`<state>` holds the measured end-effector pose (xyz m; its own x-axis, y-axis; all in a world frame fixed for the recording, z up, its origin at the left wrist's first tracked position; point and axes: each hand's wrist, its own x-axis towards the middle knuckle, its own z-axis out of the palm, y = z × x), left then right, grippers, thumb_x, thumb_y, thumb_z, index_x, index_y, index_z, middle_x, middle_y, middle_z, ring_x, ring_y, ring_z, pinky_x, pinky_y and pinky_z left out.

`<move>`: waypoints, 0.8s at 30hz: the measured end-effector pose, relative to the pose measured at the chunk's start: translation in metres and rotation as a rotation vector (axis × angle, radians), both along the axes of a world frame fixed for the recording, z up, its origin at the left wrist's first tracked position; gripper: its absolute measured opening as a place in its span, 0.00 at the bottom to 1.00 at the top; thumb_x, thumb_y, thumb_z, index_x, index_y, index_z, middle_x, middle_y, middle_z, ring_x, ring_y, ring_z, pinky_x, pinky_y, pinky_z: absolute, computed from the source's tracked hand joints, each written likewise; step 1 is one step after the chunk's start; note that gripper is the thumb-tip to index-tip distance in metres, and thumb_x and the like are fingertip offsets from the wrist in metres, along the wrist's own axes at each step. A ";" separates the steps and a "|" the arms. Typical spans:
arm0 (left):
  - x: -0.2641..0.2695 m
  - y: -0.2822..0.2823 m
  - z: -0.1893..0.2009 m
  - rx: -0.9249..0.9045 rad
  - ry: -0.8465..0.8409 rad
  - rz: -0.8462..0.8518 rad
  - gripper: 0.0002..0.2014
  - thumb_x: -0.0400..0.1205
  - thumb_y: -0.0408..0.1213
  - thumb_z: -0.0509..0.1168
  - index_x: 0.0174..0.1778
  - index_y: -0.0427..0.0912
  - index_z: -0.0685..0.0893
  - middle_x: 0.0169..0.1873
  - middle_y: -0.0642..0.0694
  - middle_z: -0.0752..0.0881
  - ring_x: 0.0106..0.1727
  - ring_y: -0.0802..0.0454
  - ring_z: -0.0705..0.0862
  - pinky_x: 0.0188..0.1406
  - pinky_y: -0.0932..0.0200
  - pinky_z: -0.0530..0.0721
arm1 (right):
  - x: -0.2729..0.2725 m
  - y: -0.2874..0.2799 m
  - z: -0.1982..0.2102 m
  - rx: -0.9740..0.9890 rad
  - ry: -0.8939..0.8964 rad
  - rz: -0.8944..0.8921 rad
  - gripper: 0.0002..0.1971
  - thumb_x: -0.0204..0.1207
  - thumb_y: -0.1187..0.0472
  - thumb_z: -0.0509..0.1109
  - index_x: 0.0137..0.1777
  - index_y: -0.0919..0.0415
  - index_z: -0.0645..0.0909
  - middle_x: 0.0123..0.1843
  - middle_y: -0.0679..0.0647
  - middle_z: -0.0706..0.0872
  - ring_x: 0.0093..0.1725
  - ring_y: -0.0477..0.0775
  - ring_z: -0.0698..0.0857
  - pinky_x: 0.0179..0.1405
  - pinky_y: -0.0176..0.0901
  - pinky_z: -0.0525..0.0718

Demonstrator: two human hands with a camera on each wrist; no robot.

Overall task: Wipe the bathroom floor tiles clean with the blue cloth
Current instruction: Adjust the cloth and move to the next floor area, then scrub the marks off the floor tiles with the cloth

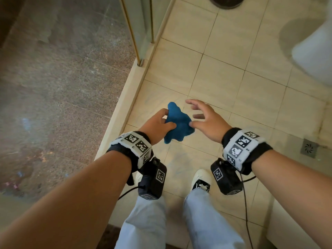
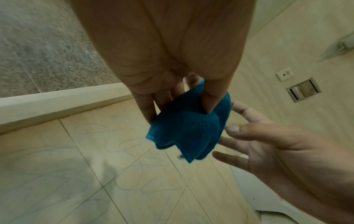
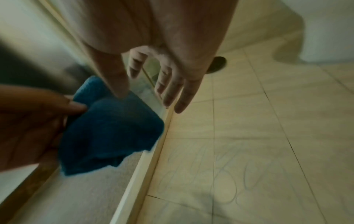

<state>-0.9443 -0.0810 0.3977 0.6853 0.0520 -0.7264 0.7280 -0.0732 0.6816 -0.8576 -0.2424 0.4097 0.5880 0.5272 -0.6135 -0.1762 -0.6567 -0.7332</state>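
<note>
Two hands raised, left hand (image 1: pixel 156 125) pinching blue cloth (image 1: pixel 178 122)

The floor tiles (image 1: pixel 224 72) ahead of the hands lie bare, so a hand can slide there. On the left a low curb (image 1: pixel 125 97) blocks the way, and a glass door (image 1: pixel 142 27) stands on it. On the right a white toilet (image 1: pixel 316 56) sticks out over the tiles. Two shoes (image 1: pixel 201 178) stand on the near tiles. A small drain (image 1: pixel 309 147) sits flat in the floor at the right. A dark round thing (image 1: pixel 226 1) sits far ahead.
</note>
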 end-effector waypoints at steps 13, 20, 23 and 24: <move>-0.054 0.029 -0.056 0.533 0.185 -0.354 0.28 0.85 0.42 0.63 0.81 0.51 0.62 0.72 0.43 0.75 0.69 0.43 0.77 0.67 0.51 0.74 | -0.033 0.027 -0.068 -0.204 -0.100 0.085 0.23 0.76 0.65 0.66 0.71 0.55 0.70 0.55 0.56 0.82 0.47 0.54 0.81 0.45 0.47 0.83; -0.052 0.050 -0.095 0.661 0.196 -0.430 0.29 0.85 0.41 0.62 0.82 0.50 0.60 0.77 0.41 0.68 0.72 0.41 0.73 0.66 0.49 0.74 | -0.022 0.031 -0.122 -0.258 -0.130 0.175 0.26 0.77 0.65 0.66 0.74 0.56 0.65 0.65 0.58 0.79 0.57 0.57 0.79 0.52 0.47 0.79; -0.043 0.063 -0.142 0.671 0.158 -0.448 0.30 0.85 0.43 0.63 0.82 0.50 0.59 0.77 0.42 0.67 0.73 0.41 0.73 0.68 0.47 0.74 | -0.017 0.042 -0.171 -0.257 -0.137 0.181 0.26 0.77 0.64 0.67 0.75 0.53 0.66 0.66 0.57 0.79 0.59 0.58 0.80 0.54 0.48 0.81; -0.040 0.068 -0.161 0.677 0.139 -0.457 0.31 0.85 0.44 0.63 0.82 0.50 0.59 0.78 0.43 0.67 0.74 0.41 0.73 0.70 0.47 0.75 | -0.014 0.047 -0.190 -0.251 -0.137 0.170 0.26 0.78 0.64 0.67 0.74 0.52 0.66 0.65 0.57 0.80 0.57 0.57 0.80 0.52 0.48 0.81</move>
<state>-0.9839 -0.0132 0.2369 0.6511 0.2467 -0.7178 0.6017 -0.7442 0.2900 -0.8721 -0.1958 0.2202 0.5905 0.4671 -0.6581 0.0406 -0.8316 -0.5538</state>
